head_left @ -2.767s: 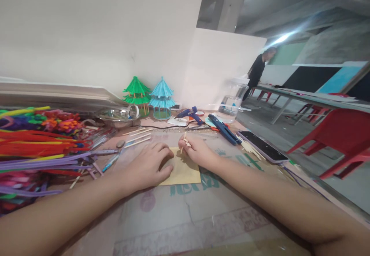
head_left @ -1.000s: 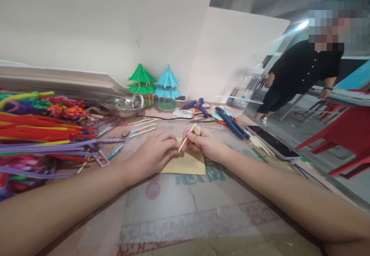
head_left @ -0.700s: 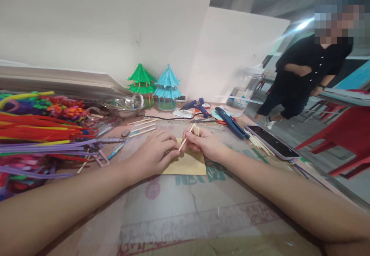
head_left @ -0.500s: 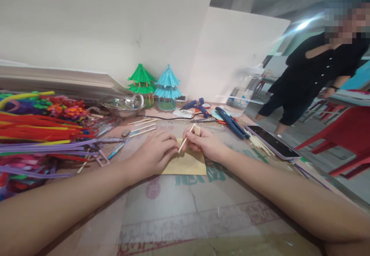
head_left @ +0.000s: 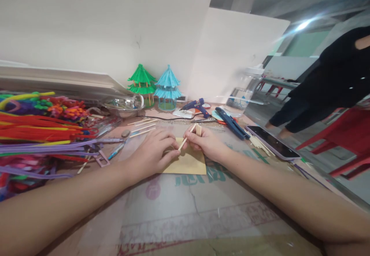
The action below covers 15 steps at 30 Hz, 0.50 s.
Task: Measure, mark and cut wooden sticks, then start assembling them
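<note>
Thin pale wooden sticks are gripped in my right hand, with one stick slanting down to the left from its thumb and fingertips. The lower end of that stick meets the fingertips of my left hand, whose thumb and fingers close around it. Beneath both hands lies a yellow sheet, partly covered by them. More loose sticks rest on the table beyond my left hand.
Colourful pipe cleaners fill the left side. Green and blue model pavilions stand behind, near a glue gun. A cutter, sticks and phone lie right. A person stands beyond.
The left fingers have shifted slightly at the stick's lower end, the thumb lying more to the right. The person in dark clothes has moved right and nearer.
</note>
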Each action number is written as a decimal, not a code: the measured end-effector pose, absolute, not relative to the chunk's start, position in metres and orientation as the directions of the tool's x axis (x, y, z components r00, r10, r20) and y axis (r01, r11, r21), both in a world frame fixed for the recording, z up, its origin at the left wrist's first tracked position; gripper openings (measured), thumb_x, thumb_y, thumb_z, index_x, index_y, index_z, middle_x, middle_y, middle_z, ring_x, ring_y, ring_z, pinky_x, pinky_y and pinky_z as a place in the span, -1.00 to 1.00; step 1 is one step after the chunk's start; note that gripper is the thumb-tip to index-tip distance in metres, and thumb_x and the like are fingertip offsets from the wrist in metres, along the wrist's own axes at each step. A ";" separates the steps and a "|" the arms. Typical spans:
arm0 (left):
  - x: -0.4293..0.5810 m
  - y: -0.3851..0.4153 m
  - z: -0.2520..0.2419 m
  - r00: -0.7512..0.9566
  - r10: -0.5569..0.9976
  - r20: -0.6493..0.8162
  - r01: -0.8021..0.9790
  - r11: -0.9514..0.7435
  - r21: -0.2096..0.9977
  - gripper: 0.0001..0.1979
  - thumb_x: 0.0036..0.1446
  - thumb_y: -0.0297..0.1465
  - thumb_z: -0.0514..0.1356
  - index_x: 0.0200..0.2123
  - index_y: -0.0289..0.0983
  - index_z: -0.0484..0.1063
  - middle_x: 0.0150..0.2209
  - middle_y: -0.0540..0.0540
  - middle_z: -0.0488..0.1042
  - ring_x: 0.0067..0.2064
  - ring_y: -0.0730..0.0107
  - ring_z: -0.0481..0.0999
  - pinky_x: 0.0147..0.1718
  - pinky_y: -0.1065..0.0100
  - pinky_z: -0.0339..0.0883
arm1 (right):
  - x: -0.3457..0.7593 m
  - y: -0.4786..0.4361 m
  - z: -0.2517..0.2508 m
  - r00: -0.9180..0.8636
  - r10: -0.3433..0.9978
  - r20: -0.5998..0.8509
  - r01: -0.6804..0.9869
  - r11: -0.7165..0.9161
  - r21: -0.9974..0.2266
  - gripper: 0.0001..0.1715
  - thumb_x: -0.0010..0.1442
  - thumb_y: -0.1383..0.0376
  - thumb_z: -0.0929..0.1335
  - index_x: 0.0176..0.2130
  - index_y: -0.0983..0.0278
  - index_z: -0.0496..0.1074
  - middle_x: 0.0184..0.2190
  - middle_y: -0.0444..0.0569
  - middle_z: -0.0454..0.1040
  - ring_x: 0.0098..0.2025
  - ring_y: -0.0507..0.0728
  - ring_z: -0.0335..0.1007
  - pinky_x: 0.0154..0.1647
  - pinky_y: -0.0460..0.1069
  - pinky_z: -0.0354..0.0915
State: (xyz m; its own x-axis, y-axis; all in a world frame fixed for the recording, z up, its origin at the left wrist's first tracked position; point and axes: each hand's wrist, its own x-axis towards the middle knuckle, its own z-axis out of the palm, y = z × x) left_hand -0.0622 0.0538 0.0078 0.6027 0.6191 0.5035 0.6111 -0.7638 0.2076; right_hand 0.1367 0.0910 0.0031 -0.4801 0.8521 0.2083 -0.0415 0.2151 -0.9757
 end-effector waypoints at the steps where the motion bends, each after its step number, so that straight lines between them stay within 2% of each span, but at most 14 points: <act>1: -0.062 0.054 0.008 0.609 0.618 0.497 0.608 -0.766 0.209 -0.77 0.27 -0.31 0.08 -0.37 -0.23 0.46 -0.30 -0.05 0.47 -0.18 0.28 0.40 -0.15 0.21 0.22 | 0.137 0.091 0.003 -0.481 0.851 0.211 -0.035 0.222 -0.974 -0.49 -0.03 -0.10 0.45 -0.43 0.24 0.29 -0.62 -0.17 0.44 -0.65 -0.06 -0.02 -0.64 -0.11 -0.12; 6: -0.061 0.055 0.007 0.626 0.623 0.470 0.604 -0.768 0.213 -0.75 0.28 -0.32 0.06 -0.38 -0.22 0.49 -0.29 -0.04 0.49 -0.20 0.32 0.41 -0.17 0.23 0.21 | 0.136 0.090 0.003 -0.501 0.837 0.219 0.013 0.261 -0.965 -0.58 0.04 -0.04 0.41 -0.36 0.24 0.32 -0.58 -0.16 0.45 -0.64 -0.04 0.01 -0.62 -0.10 -0.06; 9: -0.061 0.056 0.006 0.605 0.641 0.472 0.624 -0.750 0.218 -0.76 0.25 -0.33 0.06 -0.41 -0.25 0.44 -0.32 -0.05 0.47 -0.22 0.31 0.40 -0.18 0.22 0.21 | 0.138 0.090 0.001 -0.345 0.877 0.335 0.071 0.380 -0.922 -0.64 0.06 0.09 0.41 -0.20 0.21 0.33 -0.59 -0.23 0.35 -0.61 0.00 0.08 -0.57 -0.08 0.02; 11: -0.061 0.057 0.006 0.588 0.654 0.475 0.641 -0.736 0.220 -0.75 0.25 -0.33 0.04 -0.44 -0.25 0.39 -0.34 -0.06 0.46 -0.23 0.29 0.39 -0.19 0.21 0.22 | 0.140 0.089 0.001 -0.221 0.847 0.484 0.183 0.523 -0.832 -0.65 0.11 0.17 0.39 -0.09 0.18 0.35 -0.58 -0.23 0.28 -0.55 0.04 0.14 -0.50 -0.06 0.10; 12: -0.061 0.057 0.007 0.581 0.660 0.476 0.647 -0.729 0.221 -0.75 0.25 -0.33 0.03 -0.45 -0.25 0.38 -0.35 -0.07 0.45 -0.23 0.29 0.39 -0.19 0.21 0.23 | 0.141 0.089 0.000 -0.223 0.803 0.553 0.257 0.596 -0.761 -0.67 0.14 0.20 0.38 -0.07 0.16 0.37 -0.55 -0.20 0.30 -0.51 0.07 0.19 -0.45 -0.04 0.15; 15: -0.061 0.056 0.009 0.575 0.667 0.474 0.655 -0.723 0.222 -0.72 0.27 -0.31 -0.02 -0.46 -0.24 0.34 -0.37 -0.06 0.43 -0.24 0.28 0.38 -0.19 0.22 0.25 | 0.144 0.087 -0.001 -0.429 0.641 0.636 0.420 0.765 -0.488 -0.76 0.19 0.31 0.31 -0.13 0.17 0.49 -0.41 -0.04 0.43 -0.34 0.15 0.32 -0.25 0.04 0.22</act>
